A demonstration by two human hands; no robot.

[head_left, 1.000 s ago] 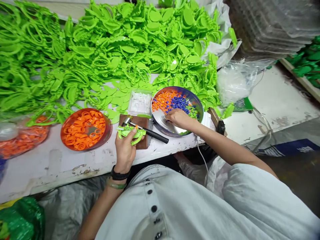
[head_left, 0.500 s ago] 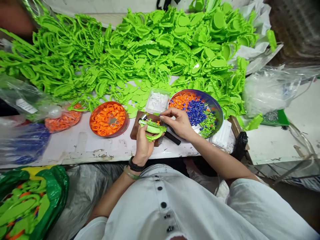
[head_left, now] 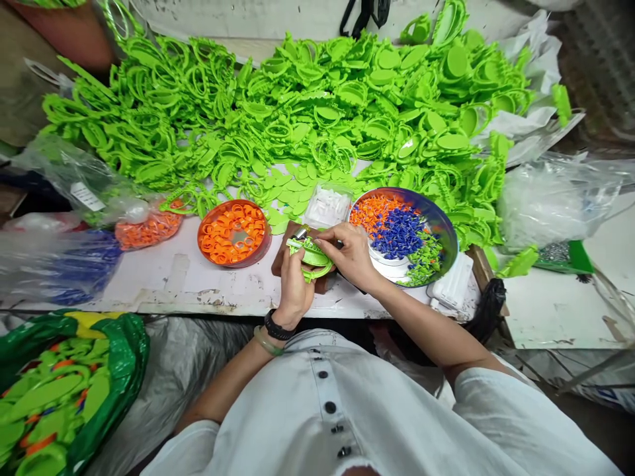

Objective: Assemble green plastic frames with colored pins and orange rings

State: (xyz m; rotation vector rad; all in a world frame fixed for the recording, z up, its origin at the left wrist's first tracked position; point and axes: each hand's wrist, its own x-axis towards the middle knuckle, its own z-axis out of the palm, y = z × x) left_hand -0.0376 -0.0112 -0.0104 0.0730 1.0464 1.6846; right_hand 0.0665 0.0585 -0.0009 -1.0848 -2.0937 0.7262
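Note:
My left hand (head_left: 294,289) is closed around the lower left end of a bright green plastic piece (head_left: 314,258) with an oval ring, holding it above the table's front part. My right hand (head_left: 351,256) has its thumb and fingertips pinched at the piece's upper right edge; anything between them is too small or hidden to make out. Under the piece lies a brown block (head_left: 278,262), partly covered by my hands. A silver metal tool head (head_left: 300,233) shows just behind the piece.
An orange tin (head_left: 266,250) of orange rings stands left. Right is a round tin (head_left: 450,248) of small orange, blue and green parts. Behind are a clear box (head_left: 328,203) of white pieces and a green plastic heap (head_left: 347,99). A green bag (head_left: 129,360) sits lower left.
My right hand has moved in from just above the green piece to its upper edge. The black handle seen before is now mostly hidden. The whole view has shifted somewhat.

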